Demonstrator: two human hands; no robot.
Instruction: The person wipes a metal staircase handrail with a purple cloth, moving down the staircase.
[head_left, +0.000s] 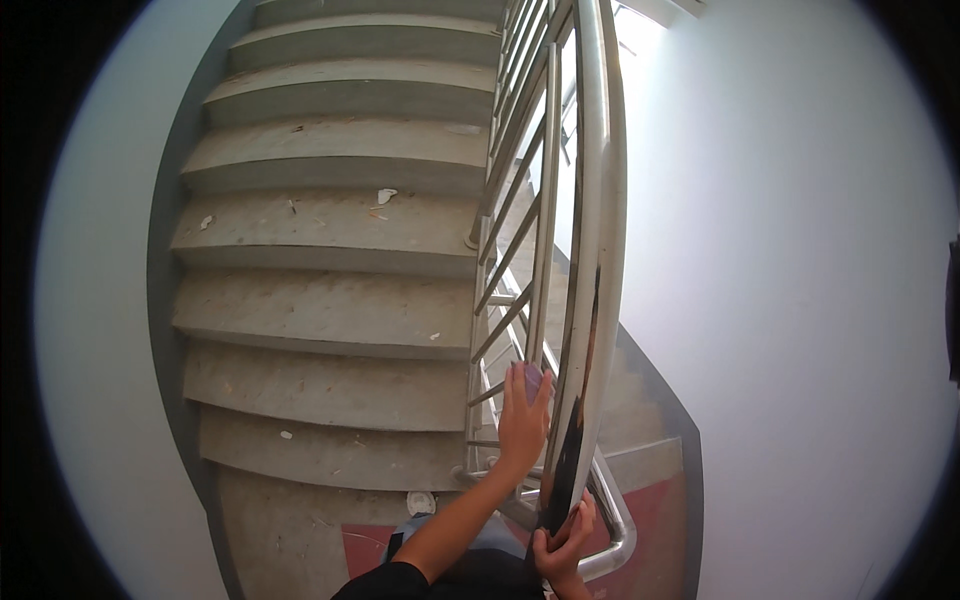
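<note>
My left hand (525, 412) is closed around a purple cloth or pad (533, 382) and presses it to a slanted metal bar of the stair railing, near an upright post (546, 225). Lower right, my right hand (566, 536) rests with thumb and fingers curled on the lower end of the thick polished metal handrail (600, 187). Dark reflections run along the handrail above that hand. Whether my right hand also holds something small cannot be told.
Concrete steps (330, 300) with scattered debris rise on the left. White paper-like scraps (386, 196) lie on one step. Red flooring (367, 551) shows on the landing. A lower flight (637, 390) descends beyond the railing, beside a white wall (787, 262).
</note>
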